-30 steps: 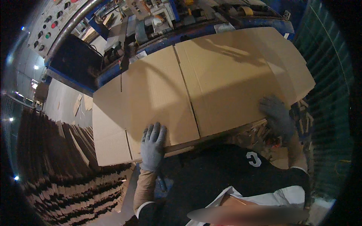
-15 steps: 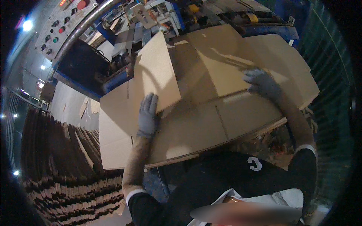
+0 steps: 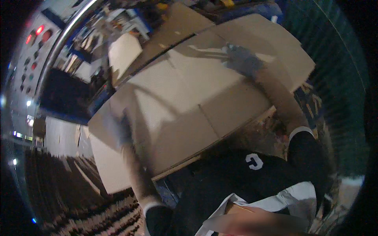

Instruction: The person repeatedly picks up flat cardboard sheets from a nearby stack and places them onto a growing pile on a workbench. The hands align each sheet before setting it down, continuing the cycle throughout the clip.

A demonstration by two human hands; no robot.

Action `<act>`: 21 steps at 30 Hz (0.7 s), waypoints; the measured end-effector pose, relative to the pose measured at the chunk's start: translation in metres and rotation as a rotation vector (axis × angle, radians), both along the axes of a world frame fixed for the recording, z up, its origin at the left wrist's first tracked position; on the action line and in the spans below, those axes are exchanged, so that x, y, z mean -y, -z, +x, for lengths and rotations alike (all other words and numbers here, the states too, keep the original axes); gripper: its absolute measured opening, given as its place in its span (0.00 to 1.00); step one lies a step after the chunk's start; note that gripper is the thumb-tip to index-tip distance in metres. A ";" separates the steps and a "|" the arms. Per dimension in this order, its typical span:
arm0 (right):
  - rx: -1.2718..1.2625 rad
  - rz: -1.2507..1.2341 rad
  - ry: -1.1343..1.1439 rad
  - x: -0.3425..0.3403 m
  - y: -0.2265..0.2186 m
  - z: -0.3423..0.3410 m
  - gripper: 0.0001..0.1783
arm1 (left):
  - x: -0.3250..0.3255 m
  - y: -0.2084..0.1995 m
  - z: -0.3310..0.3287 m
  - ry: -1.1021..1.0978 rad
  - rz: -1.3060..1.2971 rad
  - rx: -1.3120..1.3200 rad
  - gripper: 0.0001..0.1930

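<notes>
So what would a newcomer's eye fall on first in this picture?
Probably the big cardboard sheet across the middle, with the left hand, blurred, over its left side and the right hand over its right. Next, the control panel with glowing red lights at upper left, then the stacked cardboard at lower left.

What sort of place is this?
Probably a carton factory or workshop: a large creased cardboard sheet in the middle, a control panel with buttons at upper left, and stacked cardboard at lower left.

The cardboard (image 3: pixel 173 92) is overlapped by the blurred left hand (image 3: pixel 119 129) and the right hand (image 3: pixel 243 61); beyond the cardboard, a machine (image 3: pixel 137 23) is seen.
</notes>
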State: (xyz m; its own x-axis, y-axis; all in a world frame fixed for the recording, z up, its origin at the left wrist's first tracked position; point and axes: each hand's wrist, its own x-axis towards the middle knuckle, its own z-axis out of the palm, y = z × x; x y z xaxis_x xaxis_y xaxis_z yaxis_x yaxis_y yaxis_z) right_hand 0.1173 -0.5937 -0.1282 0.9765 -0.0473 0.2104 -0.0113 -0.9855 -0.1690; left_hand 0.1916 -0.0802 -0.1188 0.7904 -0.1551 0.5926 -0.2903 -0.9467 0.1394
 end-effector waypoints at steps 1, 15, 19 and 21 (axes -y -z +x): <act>0.158 0.103 0.042 0.015 -0.003 -0.036 0.23 | -0.027 0.002 -0.028 -0.075 -0.023 0.072 0.39; 0.338 -0.137 1.008 0.062 0.067 -0.143 0.34 | -0.186 0.086 -0.149 -1.375 -0.344 -0.279 0.49; 0.455 0.057 0.812 0.066 0.048 -0.152 0.32 | -0.176 0.046 -0.166 -1.273 -0.258 -0.409 0.52; 0.610 0.271 0.828 0.072 0.045 -0.153 0.29 | -0.154 0.018 -0.174 -1.120 -0.532 -0.123 0.52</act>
State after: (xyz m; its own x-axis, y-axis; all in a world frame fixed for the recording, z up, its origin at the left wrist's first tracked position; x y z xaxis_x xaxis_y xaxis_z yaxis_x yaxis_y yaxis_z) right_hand -0.0357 -0.6662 -0.1733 0.3515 -0.7673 0.5364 -0.5008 -0.6382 -0.5847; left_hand 0.0178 0.0734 -0.1364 0.3874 0.8759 0.2875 0.6819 -0.4821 0.5500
